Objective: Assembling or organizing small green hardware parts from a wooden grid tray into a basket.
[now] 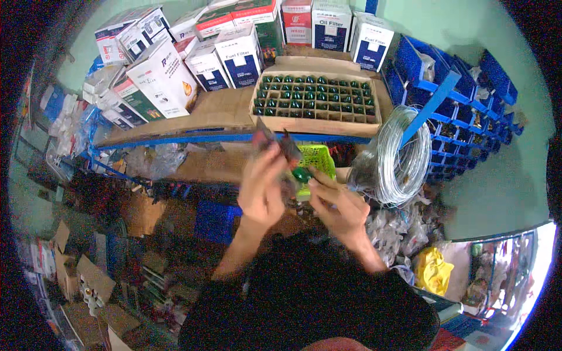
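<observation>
In front of my chest, my right hand (339, 202) pinches a small glossy green bulb (302, 174) between thumb and fingers. My left hand (260, 190), smeared by motion, is closed around a dark reddish-grey, cloth-like piece (288, 150) that lies against the bulb. What exactly that piece is cannot be made out. Beyond both hands, a shallow cardboard box (316, 124) with a grid of dividers stands on the shelf. Many of its cells hold similar green bulbs; a few cells show none. Just behind my fingers is a bright green plastic basket (319, 157), its contents mostly hidden.
Filter cartons (240, 55) line the back and left of the cardboard-covered shelf (219, 111). A coil of silvery wire (404, 158) hangs at the right beside blue parts bins (451, 117). Plastic bags and a yellow bag (434, 271) lie lower right; opened cartons (93, 281) stand lower left.
</observation>
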### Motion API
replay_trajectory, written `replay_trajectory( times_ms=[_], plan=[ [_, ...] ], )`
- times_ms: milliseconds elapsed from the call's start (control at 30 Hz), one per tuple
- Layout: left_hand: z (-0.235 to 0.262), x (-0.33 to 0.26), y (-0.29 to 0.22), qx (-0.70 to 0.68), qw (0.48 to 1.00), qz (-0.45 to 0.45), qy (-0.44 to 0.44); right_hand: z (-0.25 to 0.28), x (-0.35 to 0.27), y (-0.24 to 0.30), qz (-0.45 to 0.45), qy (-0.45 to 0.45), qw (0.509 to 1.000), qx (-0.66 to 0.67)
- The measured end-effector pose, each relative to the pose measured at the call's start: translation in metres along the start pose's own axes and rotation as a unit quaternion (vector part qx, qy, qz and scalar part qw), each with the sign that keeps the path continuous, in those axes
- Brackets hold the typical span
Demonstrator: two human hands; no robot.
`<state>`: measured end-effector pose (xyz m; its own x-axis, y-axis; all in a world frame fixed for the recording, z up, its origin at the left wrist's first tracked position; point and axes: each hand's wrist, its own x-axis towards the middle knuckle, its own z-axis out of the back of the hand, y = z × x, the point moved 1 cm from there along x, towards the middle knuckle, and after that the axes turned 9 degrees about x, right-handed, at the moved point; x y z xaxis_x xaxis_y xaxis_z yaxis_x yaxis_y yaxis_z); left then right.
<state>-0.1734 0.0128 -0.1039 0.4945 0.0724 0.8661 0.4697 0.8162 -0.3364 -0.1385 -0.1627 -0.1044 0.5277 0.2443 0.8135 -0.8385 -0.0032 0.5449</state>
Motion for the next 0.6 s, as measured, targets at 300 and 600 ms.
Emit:
replay_trajectory(
  times_ms=[300, 600],
  plan=[
    [0.039, 0.011, 0.041, 0.032, 0.994, 0.04, 0.097, -0.012, -0.012, 0.013, -0.004, -0.035, 0.999, 0.008],
    [0.072, 0.074, 0.027, -0.091, 0.953, -0.008, 0.288, -0.035, 0.001, 0.005, -0.042, -0.014, 0.994, 0.097]
  ],
)
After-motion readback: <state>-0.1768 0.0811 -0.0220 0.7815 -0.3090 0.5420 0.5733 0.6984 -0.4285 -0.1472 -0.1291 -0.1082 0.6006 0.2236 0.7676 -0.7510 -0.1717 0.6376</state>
